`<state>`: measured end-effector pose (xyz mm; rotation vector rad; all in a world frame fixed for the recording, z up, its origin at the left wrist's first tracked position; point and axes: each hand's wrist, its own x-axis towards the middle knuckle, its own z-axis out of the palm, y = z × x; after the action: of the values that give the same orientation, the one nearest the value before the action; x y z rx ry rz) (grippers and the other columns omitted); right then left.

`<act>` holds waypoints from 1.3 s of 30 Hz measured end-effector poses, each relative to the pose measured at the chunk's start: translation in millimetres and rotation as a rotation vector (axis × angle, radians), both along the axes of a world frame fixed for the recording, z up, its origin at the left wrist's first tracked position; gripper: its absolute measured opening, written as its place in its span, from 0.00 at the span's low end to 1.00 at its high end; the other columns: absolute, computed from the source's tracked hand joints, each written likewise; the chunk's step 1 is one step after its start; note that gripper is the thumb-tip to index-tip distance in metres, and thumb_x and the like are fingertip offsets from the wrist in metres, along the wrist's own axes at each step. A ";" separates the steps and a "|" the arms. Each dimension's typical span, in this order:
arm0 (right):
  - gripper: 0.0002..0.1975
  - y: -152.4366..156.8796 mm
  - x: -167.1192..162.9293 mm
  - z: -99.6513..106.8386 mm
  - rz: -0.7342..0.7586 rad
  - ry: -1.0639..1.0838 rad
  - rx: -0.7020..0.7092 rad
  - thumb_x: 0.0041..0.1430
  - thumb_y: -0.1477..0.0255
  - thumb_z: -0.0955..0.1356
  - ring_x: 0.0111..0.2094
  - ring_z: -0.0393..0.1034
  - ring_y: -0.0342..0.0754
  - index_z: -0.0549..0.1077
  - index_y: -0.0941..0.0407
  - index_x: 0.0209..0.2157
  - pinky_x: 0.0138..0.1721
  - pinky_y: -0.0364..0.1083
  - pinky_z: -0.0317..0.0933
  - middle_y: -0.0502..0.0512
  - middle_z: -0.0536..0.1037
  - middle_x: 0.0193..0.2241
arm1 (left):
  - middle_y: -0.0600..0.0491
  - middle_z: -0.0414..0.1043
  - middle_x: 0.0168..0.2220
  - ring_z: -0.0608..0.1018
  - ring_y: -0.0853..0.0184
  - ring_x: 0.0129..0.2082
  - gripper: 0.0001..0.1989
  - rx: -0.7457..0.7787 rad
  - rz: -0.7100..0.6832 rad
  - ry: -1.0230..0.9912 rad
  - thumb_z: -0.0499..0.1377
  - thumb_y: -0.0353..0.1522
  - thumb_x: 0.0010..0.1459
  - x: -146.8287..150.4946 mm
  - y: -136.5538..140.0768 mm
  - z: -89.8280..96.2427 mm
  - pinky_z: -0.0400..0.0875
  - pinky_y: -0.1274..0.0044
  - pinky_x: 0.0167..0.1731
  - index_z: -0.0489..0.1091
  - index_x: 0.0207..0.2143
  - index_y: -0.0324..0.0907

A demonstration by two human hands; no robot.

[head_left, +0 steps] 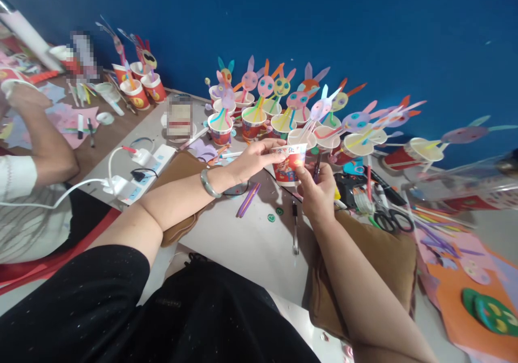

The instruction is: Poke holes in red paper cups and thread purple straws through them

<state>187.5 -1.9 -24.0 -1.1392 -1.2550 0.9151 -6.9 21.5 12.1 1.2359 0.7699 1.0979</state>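
A red printed paper cup [288, 168] with a white rim is held above the table between my two hands. My left hand [259, 157] grips its left side, fingers reaching across near the rim. Against its lower right side presses the thumb of my right hand [318, 190], the fingers curled behind. A dark pen-like stick [318, 164] rises from the right hand. On the table below lie purple straws [248, 200], small green paper rounds [271, 218] and a pen [295, 228]. Behind the hands stand several paper cups [220, 131] with paper animal heads on straws.
Brown cushions [370, 250] lie under both forearms. Black scissors [390, 220] are at the right, near coloured paper sheets [457, 298]. A power strip [151, 174] with plugged-in cables sits left. Another person's arm [40, 131] is at far left. A blue wall [259, 18] closes the back.
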 end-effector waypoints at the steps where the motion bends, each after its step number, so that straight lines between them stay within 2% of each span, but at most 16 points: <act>1: 0.26 -1.8 -1.5 0.6 0.030 0.012 -0.023 0.50 0.50 0.78 0.29 0.66 0.43 0.66 0.52 0.36 0.24 0.42 0.61 0.47 0.70 0.31 | 0.44 0.76 0.54 0.78 0.60 0.53 0.16 -0.005 0.003 0.006 0.68 0.37 0.57 -0.2 -0.4 1.0 0.70 0.63 0.59 0.78 0.46 0.39; 5: 0.28 -8.6 -7.6 3.8 0.134 0.031 -0.103 0.47 0.51 0.79 0.24 0.63 0.41 0.64 0.51 0.36 0.20 0.42 0.60 0.46 0.70 0.30 | 0.43 0.75 0.56 0.78 0.61 0.52 0.19 0.052 0.023 0.095 0.69 0.39 0.56 -2.2 -2.8 3.7 0.72 0.66 0.56 0.78 0.47 0.38; 9: 0.28 -10.5 -9.2 5.4 0.122 0.026 -0.109 0.46 0.52 0.80 0.23 0.62 0.41 0.64 0.51 0.36 0.20 0.43 0.59 0.45 0.70 0.28 | 0.44 0.72 0.61 0.77 0.61 0.54 0.15 0.132 0.030 0.147 0.69 0.39 0.56 -3.1 -2.9 3.1 0.73 0.70 0.55 0.79 0.41 0.39; 12: 0.29 -9.5 -8.1 5.1 0.129 0.025 -0.116 0.47 0.51 0.79 0.22 0.62 0.42 0.64 0.50 0.37 0.20 0.43 0.58 0.44 0.69 0.26 | 0.44 0.71 0.62 0.78 0.61 0.53 0.16 0.122 0.021 0.155 0.67 0.41 0.59 -2.4 -2.3 2.1 0.74 0.69 0.55 0.78 0.45 0.40; 15: 0.28 -8.5 -6.9 4.2 0.182 0.009 -0.138 0.49 0.48 0.77 0.22 0.62 0.42 0.64 0.50 0.38 0.21 0.44 0.59 0.43 0.67 0.24 | 0.42 0.71 0.62 0.78 0.59 0.55 0.18 0.114 0.020 0.173 0.65 0.41 0.62 -1.8 -2.8 2.6 0.73 0.66 0.58 0.77 0.49 0.39; 17: 0.27 -7.8 -6.6 3.1 0.208 -0.023 -0.135 0.52 0.47 0.76 0.22 0.64 0.43 0.65 0.50 0.39 0.22 0.44 0.60 0.44 0.68 0.23 | 0.42 0.72 0.62 0.76 0.58 0.58 0.16 0.123 0.025 0.181 0.63 0.40 0.63 -1.6 -3.1 3.2 0.70 0.65 0.62 0.78 0.48 0.39; 21: 0.27 -6.3 -6.8 0.2 0.196 -0.059 -0.115 0.53 0.45 0.75 0.24 0.65 0.44 0.67 0.51 0.40 0.23 0.44 0.61 0.45 0.69 0.24 | 0.45 0.73 0.62 0.74 0.58 0.62 0.12 0.107 0.025 0.157 0.61 0.38 0.64 -1.2 -2.4 3.5 0.68 0.66 0.64 0.78 0.43 0.40; 28: 0.25 -6.9 -8.5 -3.4 0.194 -0.051 -0.089 0.54 0.47 0.74 0.25 0.67 0.45 0.69 0.51 0.40 0.24 0.44 0.63 0.46 0.71 0.26 | 0.44 0.73 0.61 0.75 0.59 0.60 0.11 0.185 0.018 0.229 0.64 0.40 0.61 -3.9 -1.0 4.9 0.71 0.67 0.59 0.78 0.36 0.40; 30: 0.25 -7.1 -8.7 -4.4 0.194 -0.035 -0.091 0.53 0.48 0.75 0.26 0.68 0.45 0.70 0.52 0.40 0.26 0.44 0.64 0.47 0.72 0.27 | 0.43 0.72 0.61 0.75 0.58 0.60 0.11 0.205 0.021 0.245 0.64 0.39 0.61 -4.7 -1.1 5.2 0.72 0.66 0.58 0.77 0.35 0.40; 35: 0.26 -6.2 -8.7 -6.8 0.211 -0.033 -0.090 0.54 0.48 0.75 0.30 0.71 0.47 0.72 0.53 0.43 0.29 0.46 0.67 0.50 0.77 0.31 | 0.43 0.72 0.61 0.73 0.57 0.62 0.09 0.199 0.004 0.236 0.63 0.37 0.61 -4.4 -2.6 4.6 0.68 0.65 0.64 0.76 0.34 0.40; 39: 0.28 -6.4 -8.8 -6.7 0.245 -0.025 -0.108 0.52 0.48 0.76 0.32 0.72 0.48 0.74 0.54 0.44 0.31 0.46 0.67 0.52 0.79 0.33 | 0.44 0.72 0.61 0.75 0.59 0.60 0.09 0.163 0.009 0.208 0.63 0.37 0.61 -3.4 -3.0 4.1 0.69 0.66 0.62 0.76 0.36 0.40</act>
<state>178.7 -8.2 -30.7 -1.0993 -1.4009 1.1657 -10.3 18.4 16.2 1.5034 0.8562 1.0670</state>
